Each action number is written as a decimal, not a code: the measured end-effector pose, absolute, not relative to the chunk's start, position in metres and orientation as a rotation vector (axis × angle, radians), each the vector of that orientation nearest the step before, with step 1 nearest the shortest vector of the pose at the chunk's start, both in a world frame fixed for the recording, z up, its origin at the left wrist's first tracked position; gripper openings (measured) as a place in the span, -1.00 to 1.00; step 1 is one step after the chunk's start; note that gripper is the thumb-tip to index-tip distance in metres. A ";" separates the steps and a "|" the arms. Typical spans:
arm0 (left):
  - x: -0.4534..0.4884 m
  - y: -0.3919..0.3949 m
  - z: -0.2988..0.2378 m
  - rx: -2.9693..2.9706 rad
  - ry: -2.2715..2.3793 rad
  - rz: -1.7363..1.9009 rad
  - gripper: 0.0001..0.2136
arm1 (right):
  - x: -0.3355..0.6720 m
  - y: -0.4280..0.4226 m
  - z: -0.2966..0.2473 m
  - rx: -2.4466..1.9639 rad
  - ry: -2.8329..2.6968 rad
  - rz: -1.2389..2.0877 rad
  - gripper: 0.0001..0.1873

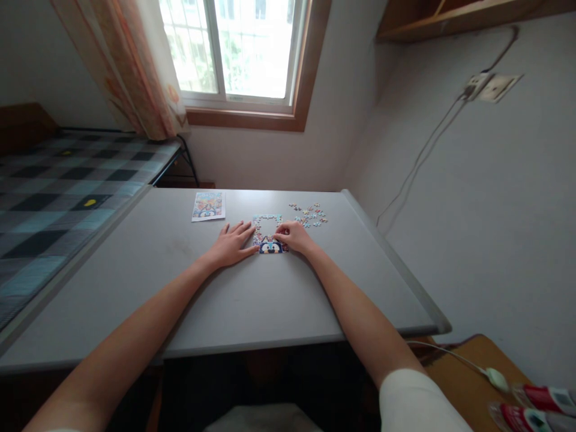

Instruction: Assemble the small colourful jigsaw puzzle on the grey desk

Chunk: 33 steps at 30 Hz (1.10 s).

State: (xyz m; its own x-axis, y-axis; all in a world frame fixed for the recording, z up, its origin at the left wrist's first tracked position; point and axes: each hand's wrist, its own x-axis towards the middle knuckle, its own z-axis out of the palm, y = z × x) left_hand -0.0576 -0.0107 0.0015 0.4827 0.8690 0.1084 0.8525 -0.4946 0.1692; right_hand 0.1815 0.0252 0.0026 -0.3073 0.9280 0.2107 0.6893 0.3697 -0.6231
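Short of the table's (243, 306) far edge, your spread left hand (232, 242) apparently steadied the puzzle (270, 248) while your right hand (293, 236) curled over it, grip impossible to tell

Partly assembled jigsaw puzzle (270, 248) on a grey table (252, 306), its frame enclosing a bare middle. The left hand (233, 243) lies flat, fingers spread, at the puzzle's left edge; the right hand (292, 236) bends its fingertips together over the right side, any piece between them indiscernible. Loose pieces (310, 213) lie beyond the right hand; a printed sheet (209, 206) rests at far left.
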 end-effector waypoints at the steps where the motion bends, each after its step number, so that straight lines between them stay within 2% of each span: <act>1: -0.058 -0.010 0.001 2.627 1.528 0.272 -0.35 | 0.182 0.026 0.002 -1.380 -2.088 0.586 -0.93; 18: -0.059 -0.009 -0.001 2.629 1.518 0.286 -0.33 | 0.189 0.027 0.000 -1.416 -2.068 0.535 -0.94; 23: -0.059 -0.009 0.000 2.622 1.519 0.276 -0.33 | 0.198 0.032 0.002 -1.374 -2.006 0.610 -0.85; 33: -0.060 -0.009 -0.001 2.627 1.503 0.288 -0.32 | 0.255 0.046 0.002 -1.908 -1.540 0.149 -0.79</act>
